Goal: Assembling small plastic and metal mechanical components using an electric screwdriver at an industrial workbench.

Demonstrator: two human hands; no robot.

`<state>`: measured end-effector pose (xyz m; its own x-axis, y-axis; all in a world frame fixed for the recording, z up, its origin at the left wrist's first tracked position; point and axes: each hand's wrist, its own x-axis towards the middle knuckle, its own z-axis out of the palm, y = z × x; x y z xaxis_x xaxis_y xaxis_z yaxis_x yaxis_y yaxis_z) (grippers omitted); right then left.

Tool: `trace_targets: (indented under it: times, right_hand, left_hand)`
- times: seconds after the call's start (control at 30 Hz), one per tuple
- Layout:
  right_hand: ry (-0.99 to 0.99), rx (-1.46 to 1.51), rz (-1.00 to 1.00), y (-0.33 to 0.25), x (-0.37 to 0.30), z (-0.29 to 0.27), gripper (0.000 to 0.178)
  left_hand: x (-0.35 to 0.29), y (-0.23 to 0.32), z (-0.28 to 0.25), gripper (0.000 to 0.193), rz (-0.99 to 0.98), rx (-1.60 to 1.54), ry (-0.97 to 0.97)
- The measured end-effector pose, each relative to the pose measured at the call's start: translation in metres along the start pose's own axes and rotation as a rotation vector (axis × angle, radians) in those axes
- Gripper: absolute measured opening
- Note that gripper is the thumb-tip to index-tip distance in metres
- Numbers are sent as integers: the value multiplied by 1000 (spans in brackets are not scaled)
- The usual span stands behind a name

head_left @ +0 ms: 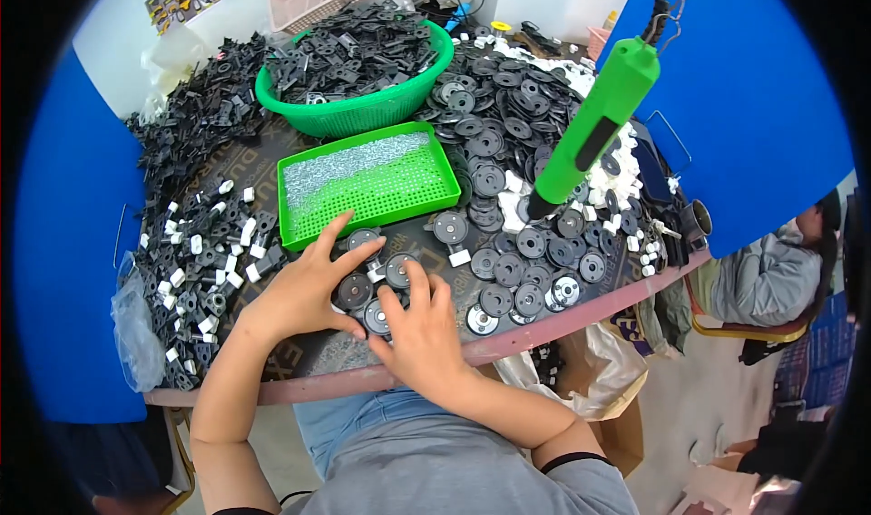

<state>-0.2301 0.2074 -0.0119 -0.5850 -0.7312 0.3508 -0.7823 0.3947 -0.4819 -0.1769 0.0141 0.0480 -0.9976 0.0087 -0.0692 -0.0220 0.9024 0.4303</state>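
Note:
Near the table's front edge, my left hand (pixel 307 288) has its fingers spread around a small group of round black discs. Its thumb is beside the nearest black disc (pixel 375 317), and its fingertips are by another black disc (pixel 355 291). My right hand (pixel 425 335) reaches over the same group from the right, fingers apart, with fingertips touching a black disc (pixel 399 269). A disc joined to a white block (pixel 376 271) lies between the hands. Just right of them sits another disc assembly (pixel 450 228) with a white block (pixel 460 258).
Beyond my hands stands a green perforated tray (pixel 358 208) of small silvery pieces. Behind it, a green basket (pixel 354 111) holds black parts. A green electric screwdriver (pixel 599 120) hangs at right above piled black discs (pixel 508 125). Black and white parts (pixel 204 261) are scattered at left.

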Motion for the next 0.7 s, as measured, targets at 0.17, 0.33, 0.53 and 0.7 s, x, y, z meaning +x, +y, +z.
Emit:
trace_targets:
  times: [0.17, 0.33, 0.53, 0.7]
  right_hand:
    - [16, 103, 73, 1, 5, -4, 65]
    - [31, 175, 7, 7, 8, 0, 64]
    - [178, 368, -114, 16, 2, -7, 59]
    - [211, 338, -228, 26, -35, -95, 65]
  left_hand:
    - [7, -9, 13, 86, -57, -5, 85]
    - [0, -10, 19, 74, -51, -47, 182]
    - [-4, 19, 22, 59, 8, -115, 423]
    - [-10, 89, 30, 63, 260, -272, 500]
